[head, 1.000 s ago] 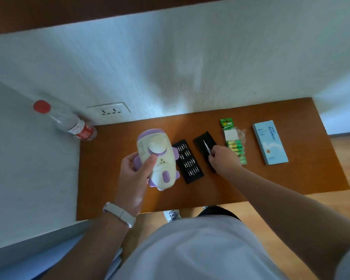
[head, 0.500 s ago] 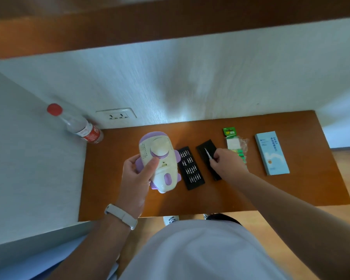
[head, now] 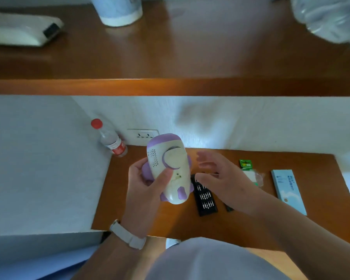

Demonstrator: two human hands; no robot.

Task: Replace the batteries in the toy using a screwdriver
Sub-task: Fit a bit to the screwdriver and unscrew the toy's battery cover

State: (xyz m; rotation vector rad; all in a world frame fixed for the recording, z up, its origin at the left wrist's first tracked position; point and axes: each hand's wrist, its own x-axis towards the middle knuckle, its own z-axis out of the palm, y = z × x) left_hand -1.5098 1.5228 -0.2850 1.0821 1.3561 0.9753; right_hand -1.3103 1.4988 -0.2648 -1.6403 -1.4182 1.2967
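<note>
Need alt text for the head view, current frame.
Left hand holds a cream-and-purple toy above a wooden desk; the open right hand hovers beside it. On the desk: bit tray, battery pack, blue box, water bottle.

Clear plastic water bottle with red cap and red label at 9 o'clock, standing in the desk corner. White double wall socket just beside it. Light-blue flat rectangular box at 3 o'clock on the brown wooden desk. Upper wooden shelf at 12 o'clock: white-and-blue cylindrical cup, blurred white device, clear crinkled plastic.
</note>
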